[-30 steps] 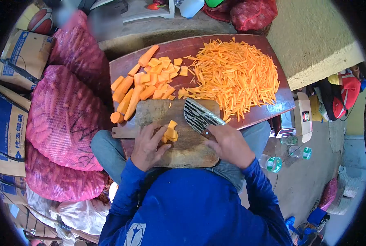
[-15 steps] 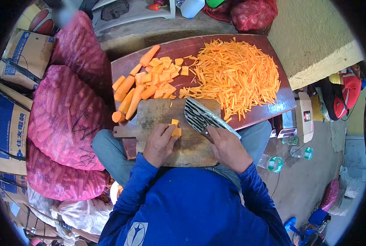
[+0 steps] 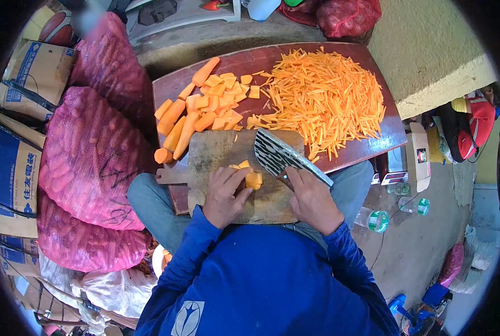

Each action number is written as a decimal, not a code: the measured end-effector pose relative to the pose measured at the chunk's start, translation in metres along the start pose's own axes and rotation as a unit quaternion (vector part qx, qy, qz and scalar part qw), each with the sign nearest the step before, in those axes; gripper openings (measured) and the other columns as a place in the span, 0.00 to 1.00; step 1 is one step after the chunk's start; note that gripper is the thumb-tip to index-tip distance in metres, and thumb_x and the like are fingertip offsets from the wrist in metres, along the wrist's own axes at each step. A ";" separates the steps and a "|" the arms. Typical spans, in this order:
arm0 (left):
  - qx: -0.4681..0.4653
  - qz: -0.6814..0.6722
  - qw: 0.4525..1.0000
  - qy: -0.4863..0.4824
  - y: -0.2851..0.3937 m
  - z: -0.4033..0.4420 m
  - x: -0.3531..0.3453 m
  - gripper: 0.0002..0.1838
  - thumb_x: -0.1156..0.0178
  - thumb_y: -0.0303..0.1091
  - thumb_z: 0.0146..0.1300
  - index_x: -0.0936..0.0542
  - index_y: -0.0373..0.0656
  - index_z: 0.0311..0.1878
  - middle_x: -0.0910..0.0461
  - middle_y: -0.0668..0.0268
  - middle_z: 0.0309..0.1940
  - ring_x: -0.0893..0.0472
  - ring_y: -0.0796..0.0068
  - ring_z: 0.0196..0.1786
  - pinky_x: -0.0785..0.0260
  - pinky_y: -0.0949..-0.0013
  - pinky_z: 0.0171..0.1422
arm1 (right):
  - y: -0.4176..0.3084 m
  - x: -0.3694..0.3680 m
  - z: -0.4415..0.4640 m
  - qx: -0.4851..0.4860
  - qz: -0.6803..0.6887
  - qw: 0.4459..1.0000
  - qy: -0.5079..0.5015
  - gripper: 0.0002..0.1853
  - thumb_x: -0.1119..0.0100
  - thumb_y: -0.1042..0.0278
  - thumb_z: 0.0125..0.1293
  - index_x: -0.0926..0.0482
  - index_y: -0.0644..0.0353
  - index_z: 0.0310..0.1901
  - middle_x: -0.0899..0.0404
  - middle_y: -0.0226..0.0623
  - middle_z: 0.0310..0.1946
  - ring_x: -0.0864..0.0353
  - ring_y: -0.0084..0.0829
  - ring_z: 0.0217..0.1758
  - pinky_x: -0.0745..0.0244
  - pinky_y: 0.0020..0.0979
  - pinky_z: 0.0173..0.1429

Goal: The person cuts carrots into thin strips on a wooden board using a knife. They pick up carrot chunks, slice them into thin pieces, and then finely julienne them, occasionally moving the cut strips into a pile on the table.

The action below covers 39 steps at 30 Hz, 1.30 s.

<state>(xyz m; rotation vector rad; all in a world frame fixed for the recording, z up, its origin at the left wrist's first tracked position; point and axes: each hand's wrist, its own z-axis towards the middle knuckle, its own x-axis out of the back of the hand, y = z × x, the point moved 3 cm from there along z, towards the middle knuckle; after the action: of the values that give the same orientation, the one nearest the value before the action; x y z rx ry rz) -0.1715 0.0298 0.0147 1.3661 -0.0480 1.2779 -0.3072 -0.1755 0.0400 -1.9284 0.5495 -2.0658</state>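
My left hand [image 3: 225,195] is over the wooden cutting board [image 3: 219,148], its fingers and thumb closed around cut carrot pieces [image 3: 254,180]. My right hand [image 3: 315,199] grips the handle of a broad knife [image 3: 286,155] with a black-and-silver patterned blade. The blade slants over the board's right side, apart from the carrot pieces. Beyond the board, carrot slices [image 3: 222,95] lie beside peeled whole carrots [image 3: 186,131]. A large heap of carrot sticks [image 3: 325,103] covers the right part of the dark red table [image 3: 250,59].
Pink mesh sacks [image 3: 93,162] of carrots are stacked at the left, beside cardboard boxes [image 3: 12,168]. A concrete ledge [image 3: 429,53] stands at the upper right. Plastic bottles [image 3: 377,220] lie on the floor to the right. A white container [image 3: 159,260] is low on the left.
My left hand has shifted slightly right on the board, and the carrot pieces at its fingertips have moved right with it. The knife stays in my right hand, nearly unmoved.
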 end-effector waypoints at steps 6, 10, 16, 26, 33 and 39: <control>0.012 0.057 0.998 -0.017 0.002 -0.001 0.007 0.35 0.20 0.30 0.53 0.16 0.42 0.67 0.19 0.54 0.58 0.22 0.47 0.59 0.30 0.49 0.64 | -0.003 0.000 0.000 -0.013 0.014 1.000 0.008 0.36 0.36 0.76 0.60 0.29 0.69 0.73 0.19 0.55 0.51 0.16 0.57 0.55 0.20 0.51 0.60; 0.006 0.062 0.997 -0.043 -0.017 -0.002 0.009 0.37 0.20 0.30 0.54 0.18 0.45 0.70 0.21 0.55 0.57 0.23 0.48 0.59 0.31 0.49 0.65 | -0.006 0.004 -0.002 -0.039 0.053 0.998 -0.002 0.34 0.37 0.75 0.63 0.29 0.68 0.73 0.17 0.57 0.52 0.15 0.59 0.55 0.19 0.52 0.59; -0.011 0.079 0.988 -0.130 -0.018 0.017 0.017 0.32 0.22 0.33 0.58 0.16 0.50 0.69 0.24 0.58 0.54 0.25 0.52 0.56 0.35 0.50 0.63 | -0.002 0.003 -0.003 -0.027 0.042 0.998 0.026 0.29 0.35 0.68 0.72 0.29 0.66 0.71 0.16 0.56 0.48 0.11 0.57 0.48 0.15 0.52 0.49; -0.071 0.086 0.993 -0.041 -0.034 0.010 0.007 0.17 0.26 0.30 0.59 0.16 0.47 0.52 0.24 0.61 0.47 0.23 0.55 0.53 0.37 0.51 0.57 | -0.006 0.001 -0.004 -0.017 0.039 0.999 0.033 0.27 0.35 0.68 0.72 0.29 0.65 0.70 0.16 0.54 0.46 0.12 0.57 0.47 0.15 0.52 0.47; -0.074 0.125 0.989 0.006 -0.030 -0.001 0.022 0.25 0.25 0.29 0.52 0.15 0.46 0.56 0.19 0.60 0.56 0.21 0.51 0.59 0.34 0.49 0.64 | -0.007 0.009 -0.004 -0.047 0.062 0.997 0.002 0.30 0.34 0.69 0.73 0.29 0.65 0.73 0.15 0.58 0.52 0.13 0.60 0.53 0.15 0.54 0.53; -0.135 0.099 0.985 -0.028 -0.007 0.007 0.000 0.24 0.23 0.31 0.52 0.15 0.48 0.55 0.19 0.61 0.54 0.20 0.54 0.58 0.35 0.50 0.64 | -0.009 0.020 -0.014 -0.073 0.152 0.986 0.004 0.28 0.37 0.69 0.77 0.30 0.65 0.74 0.15 0.61 0.54 0.13 0.64 0.55 0.16 0.54 0.56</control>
<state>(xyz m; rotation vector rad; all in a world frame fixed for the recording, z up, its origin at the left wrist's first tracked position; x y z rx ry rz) -0.1624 0.0264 0.0122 1.1832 -0.3924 1.3420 -0.3221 -0.1747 0.0611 -1.7787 0.9575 -1.8861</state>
